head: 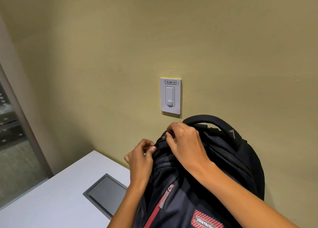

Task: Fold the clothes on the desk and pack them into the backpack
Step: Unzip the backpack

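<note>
Backpack: a dark backpack point(223, 152) stands upright on the desk's far right part, its back against the wall; it runs out of view at the bottom edge.
Backpack details: a black carry handle point(206, 117) arches over the crown; a red-trimmed front zip with a grey pull point(166, 196) runs down the face; a red and grey logo patch point(206, 220) sits low on the front.
Top zip: a small metal slider point(163, 137) shows at the crown, between the two hands.
Obstruction: both hands and forearms cover the top seam, so whether the zip there is open cannot be told.
Left hand: the left hand point(141, 157) comes up from below, its fingers and thumb drawn together, pinching the bag's upper left edge.
Right hand: the right hand point(185, 141) reaches over the crown, its fingers curled tight on the fabric just beside the slider; whether they grasp the slider itself cannot be told.
Desk: a white desk point(51, 202) with a grey recessed hatch point(108, 191), lid flat, just beside the bag's left side.
Wall: an olive wall point(223, 46) carries a white rocker switch point(170, 96) above the bag, apart from it.
Left boundary: a glazed panel point(10, 141) in a pale frame point(25, 115) meets the desk's left edge.
Room: bare desktop lies left of the hatch; the wall closes off the rear.
</note>
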{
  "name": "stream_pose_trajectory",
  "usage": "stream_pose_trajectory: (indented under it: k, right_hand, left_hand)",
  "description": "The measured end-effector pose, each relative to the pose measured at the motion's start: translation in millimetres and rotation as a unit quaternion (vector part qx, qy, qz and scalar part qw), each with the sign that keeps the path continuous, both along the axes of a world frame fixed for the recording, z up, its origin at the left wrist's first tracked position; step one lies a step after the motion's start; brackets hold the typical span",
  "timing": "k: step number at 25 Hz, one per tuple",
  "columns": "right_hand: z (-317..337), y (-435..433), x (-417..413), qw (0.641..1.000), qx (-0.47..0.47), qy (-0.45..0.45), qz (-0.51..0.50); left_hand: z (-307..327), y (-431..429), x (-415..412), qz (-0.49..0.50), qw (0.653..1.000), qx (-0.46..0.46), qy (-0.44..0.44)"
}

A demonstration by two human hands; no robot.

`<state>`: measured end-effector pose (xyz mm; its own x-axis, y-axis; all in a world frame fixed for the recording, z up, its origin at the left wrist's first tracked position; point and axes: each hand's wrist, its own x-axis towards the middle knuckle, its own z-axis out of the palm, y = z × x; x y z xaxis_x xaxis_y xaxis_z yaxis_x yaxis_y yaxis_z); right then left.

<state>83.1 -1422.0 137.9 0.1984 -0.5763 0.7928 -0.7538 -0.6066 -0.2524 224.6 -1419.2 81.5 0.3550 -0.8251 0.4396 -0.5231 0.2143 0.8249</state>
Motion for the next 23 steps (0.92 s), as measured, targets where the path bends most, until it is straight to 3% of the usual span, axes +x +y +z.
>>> stream_pose_trajectory:
  k: [5,11,15,19,23]
  right_hand:
    - [3.6,35.1,-56.7,0.995,-0.018,-0.088,-0.033]
    - [-23.3,92.5,-116.1,0.970,0.023,-0.195,-0.142]
    - [-28.6,104.3,-128.8,0.964,0.029,-0.216,-0.152]
    - [-26.2,108.8,-120.9,0.966,0.010,-0.223,-0.128]
    - [-27.7,113.7,-127.8,0.963,0.010,-0.237,-0.130]
  left_hand:
    - [1.7,-2.2,18.6,0.079,0.996,-0.002,-0.042]
    - [-16.4,-1.7,25.8,0.195,0.977,-0.027,-0.076]
    - [-2.3,14.0,-18.2,0.071,0.981,-0.099,-0.149]
    - [7.6,37.6,-89.6,-0.089,0.931,-0.185,-0.301]
    - [9.2,48.8,-124.7,-0.115,0.909,-0.225,-0.331]
